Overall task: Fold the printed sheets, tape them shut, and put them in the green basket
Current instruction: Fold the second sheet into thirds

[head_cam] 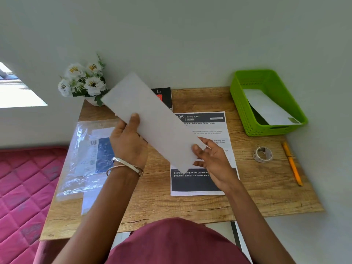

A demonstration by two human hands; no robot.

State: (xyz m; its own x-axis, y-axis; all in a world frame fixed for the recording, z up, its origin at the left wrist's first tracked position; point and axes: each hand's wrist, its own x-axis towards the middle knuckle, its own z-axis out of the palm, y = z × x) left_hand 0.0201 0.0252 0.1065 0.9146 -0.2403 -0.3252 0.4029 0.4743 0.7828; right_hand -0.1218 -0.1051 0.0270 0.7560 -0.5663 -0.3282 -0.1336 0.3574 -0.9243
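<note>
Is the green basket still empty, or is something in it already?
Not empty. One folded white sheet lies slanted inside the green basket. Whether it is taped shut, I cannot tell.

On the wooden table [190, 204]: white flowers [83, 80] at its far left corner, a black book [164, 96] beside them, a plastic sleeve [83, 155] along its left edge, possibly holding leaflets, and an orange pencil [292, 164] near its right edge.

Folded sheet [152, 122] held aloft covers middle text of printed sheet [202, 180] on table and most of black book [163, 95]. Small print on printed sheet too blurred to read. Left hand [128, 141] fingers hidden behind folded sheet. Label inside plastic sleeve [83, 159] illegible. Window [17, 88] cut by left edge.
</note>
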